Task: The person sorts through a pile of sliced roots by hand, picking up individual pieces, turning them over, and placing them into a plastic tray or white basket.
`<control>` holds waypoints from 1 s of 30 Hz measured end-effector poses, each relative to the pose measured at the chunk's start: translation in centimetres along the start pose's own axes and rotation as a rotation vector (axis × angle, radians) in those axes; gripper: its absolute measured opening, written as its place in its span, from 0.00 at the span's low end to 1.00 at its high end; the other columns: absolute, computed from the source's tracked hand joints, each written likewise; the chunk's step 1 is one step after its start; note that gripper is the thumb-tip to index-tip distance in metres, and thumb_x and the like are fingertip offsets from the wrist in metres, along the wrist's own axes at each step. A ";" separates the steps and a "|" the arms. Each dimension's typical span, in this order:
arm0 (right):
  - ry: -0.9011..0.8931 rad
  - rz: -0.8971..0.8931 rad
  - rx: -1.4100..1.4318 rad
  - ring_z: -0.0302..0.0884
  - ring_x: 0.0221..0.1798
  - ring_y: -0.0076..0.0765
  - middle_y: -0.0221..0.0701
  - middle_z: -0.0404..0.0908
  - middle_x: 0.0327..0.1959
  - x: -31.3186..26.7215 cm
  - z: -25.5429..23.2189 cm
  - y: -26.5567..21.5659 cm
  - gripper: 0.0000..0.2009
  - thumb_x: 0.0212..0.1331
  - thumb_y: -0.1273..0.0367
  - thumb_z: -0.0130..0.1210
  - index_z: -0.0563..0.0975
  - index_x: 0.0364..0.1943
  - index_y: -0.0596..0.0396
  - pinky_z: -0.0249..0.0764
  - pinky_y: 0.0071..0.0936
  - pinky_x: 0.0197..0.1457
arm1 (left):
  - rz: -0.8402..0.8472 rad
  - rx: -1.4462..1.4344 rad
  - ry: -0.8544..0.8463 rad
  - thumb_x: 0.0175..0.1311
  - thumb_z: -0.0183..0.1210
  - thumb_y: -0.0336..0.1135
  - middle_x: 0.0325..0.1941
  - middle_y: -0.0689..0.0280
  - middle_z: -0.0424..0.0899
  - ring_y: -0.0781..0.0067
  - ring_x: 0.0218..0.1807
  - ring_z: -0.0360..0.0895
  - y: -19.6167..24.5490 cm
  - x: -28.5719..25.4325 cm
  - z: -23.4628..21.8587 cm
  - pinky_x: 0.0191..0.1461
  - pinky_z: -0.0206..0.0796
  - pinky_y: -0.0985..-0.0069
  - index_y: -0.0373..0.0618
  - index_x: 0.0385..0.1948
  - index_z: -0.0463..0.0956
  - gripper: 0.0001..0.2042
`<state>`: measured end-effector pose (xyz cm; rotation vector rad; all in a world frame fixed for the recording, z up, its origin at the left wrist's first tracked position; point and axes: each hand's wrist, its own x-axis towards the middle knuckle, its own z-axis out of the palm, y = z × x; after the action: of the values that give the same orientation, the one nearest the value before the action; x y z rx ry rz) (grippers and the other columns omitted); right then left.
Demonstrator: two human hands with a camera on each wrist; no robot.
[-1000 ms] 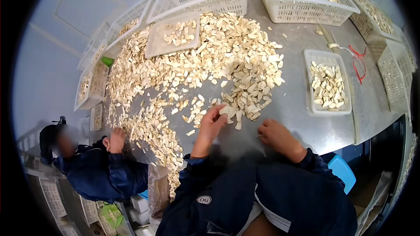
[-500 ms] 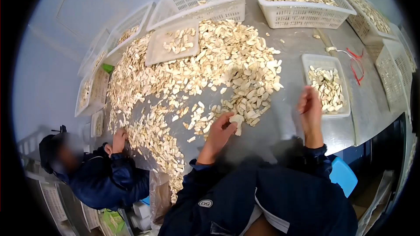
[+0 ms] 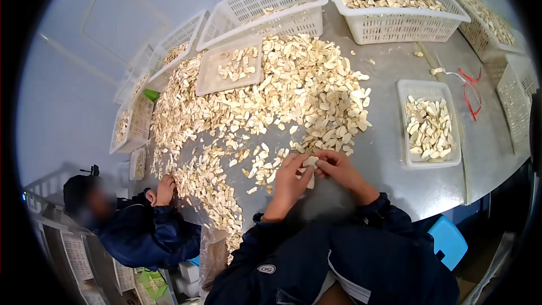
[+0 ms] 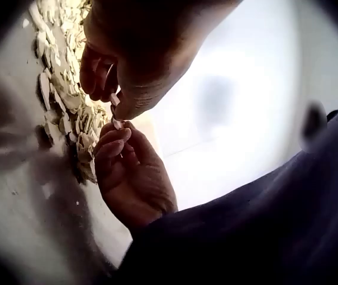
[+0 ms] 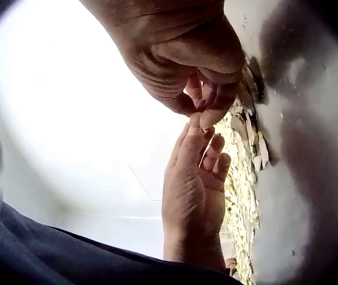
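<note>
In the head view my left hand holds a pale dried slice between thumb and fingers, low over the front edge of a slice heap. My right hand meets it from the right, thumb and fingertip pinching at the slice's edge. In the left wrist view the left hand is above and the right hand below, a thin pale piece between their fingertips. From the right wrist, the right hand's curled fingers hide most of the slice. A white plastic box of sorted slices stands to the right.
A shallow tray with a few slices lies on the large heap. White perforated baskets line the back of the metal table. Red cord lies at the right. Another person works at the left edge.
My right hand went out to the white box at the right and has come back to my left hand, fingertips now at the slice. The left hand keeps its slice, slightly further right.
</note>
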<state>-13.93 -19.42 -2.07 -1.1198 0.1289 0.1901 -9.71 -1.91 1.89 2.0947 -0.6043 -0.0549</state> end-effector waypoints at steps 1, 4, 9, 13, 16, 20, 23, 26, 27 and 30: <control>0.004 -0.007 0.013 0.76 0.34 0.15 0.24 0.81 0.35 0.1 -0.3 0.5 0.12 0.71 0.69 0.54 0.78 0.54 0.58 0.75 0.17 0.40 | 0.069 0.086 0.013 0.57 0.67 0.25 0.46 0.59 0.83 0.64 0.43 0.83 0.1 0.2 0.1 0.48 0.76 0.74 0.40 0.49 0.81 0.16; 0.025 0.002 -0.030 0.76 0.34 0.15 0.24 0.81 0.35 0.3 -0.8 0.7 0.11 0.70 0.69 0.56 0.79 0.52 0.58 0.75 0.16 0.39 | 0.247 0.281 0.023 0.55 0.68 0.25 0.47 0.58 0.83 0.57 0.47 0.82 0.4 0.9 0.5 0.49 0.76 0.69 0.40 0.49 0.81 0.17; 0.033 -0.029 -0.041 0.77 0.34 0.16 0.24 0.82 0.35 0.4 -1.2 0.9 0.12 0.69 0.69 0.58 0.79 0.52 0.59 0.76 0.16 0.39 | 0.350 0.422 -0.006 0.53 0.67 0.27 0.48 0.57 0.84 0.52 0.49 0.82 1.5 1.6 0.6 0.51 0.77 0.64 0.42 0.47 0.82 0.17; 0.010 -0.076 -0.059 0.78 0.36 0.17 0.25 0.83 0.37 0.5 -1.1 1.5 0.13 0.68 0.70 0.58 0.79 0.52 0.60 0.76 0.17 0.41 | 0.325 0.436 -0.006 0.52 0.67 0.28 0.47 0.57 0.85 0.53 0.49 0.83 1.7 1.8 0.6 0.51 0.78 0.64 0.43 0.46 0.82 0.16; -0.010 -0.070 -0.047 0.79 0.37 0.17 0.25 0.84 0.38 0.6 -1.3 1.6 0.12 0.68 0.70 0.59 0.79 0.52 0.60 0.77 0.18 0.42 | 0.309 0.423 -0.017 0.51 0.67 0.27 0.47 0.58 0.85 0.54 0.48 0.84 1.7 1.7 0.4 0.51 0.78 0.64 0.43 0.45 0.83 0.16; -0.016 -0.038 -0.032 0.79 0.36 0.17 0.25 0.84 0.37 0.3 -0.9 1.0 0.11 0.67 0.70 0.59 0.79 0.50 0.59 0.76 0.17 0.41 | 0.302 0.401 -0.021 0.50 0.68 0.28 0.47 0.58 0.86 0.55 0.48 0.84 1.7 1.5 0.2 0.50 0.78 0.65 0.44 0.44 0.83 0.16; -0.046 -0.049 -0.022 0.78 0.35 0.16 0.25 0.83 0.36 0.5 -1.1 1.5 0.09 0.67 0.70 0.59 0.79 0.47 0.58 0.75 0.16 0.39 | 0.285 0.375 -0.019 0.49 0.68 0.28 0.46 0.58 0.86 0.55 0.47 0.84 1.9 1.4 0.0 0.49 0.79 0.65 0.44 0.43 0.84 0.16; -0.037 -0.024 -0.048 0.77 0.34 0.15 0.24 0.83 0.35 0.4 -1.0 1.2 0.08 0.67 0.70 0.60 0.79 0.46 0.58 0.74 0.16 0.38 | 0.314 0.371 0.002 0.49 0.67 0.29 0.46 0.61 0.85 0.57 0.44 0.83 1.6 1.4 0.2 0.46 0.77 0.65 0.45 0.43 0.83 0.16; -0.042 -0.018 -0.040 0.77 0.34 0.15 0.23 0.82 0.35 0.4 -0.9 1.1 0.08 0.67 0.70 0.60 0.79 0.46 0.57 0.74 0.16 0.37 | 0.333 0.374 0.012 0.49 0.67 0.29 0.45 0.63 0.85 0.58 0.43 0.82 1.5 1.5 0.2 0.45 0.77 0.65 0.45 0.43 0.83 0.16; -0.048 -0.006 -0.030 0.77 0.34 0.14 0.22 0.81 0.34 0.3 -1.0 0.9 0.08 0.67 0.70 0.60 0.79 0.46 0.57 0.73 0.15 0.37 | 0.330 0.361 0.018 0.49 0.67 0.29 0.46 0.63 0.85 0.58 0.42 0.83 1.8 1.4 0.2 0.44 0.77 0.65 0.46 0.43 0.83 0.16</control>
<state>-13.85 -19.88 -3.33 -1.1444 0.0798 0.2138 -9.20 -3.49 3.52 2.3044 -1.0008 0.2791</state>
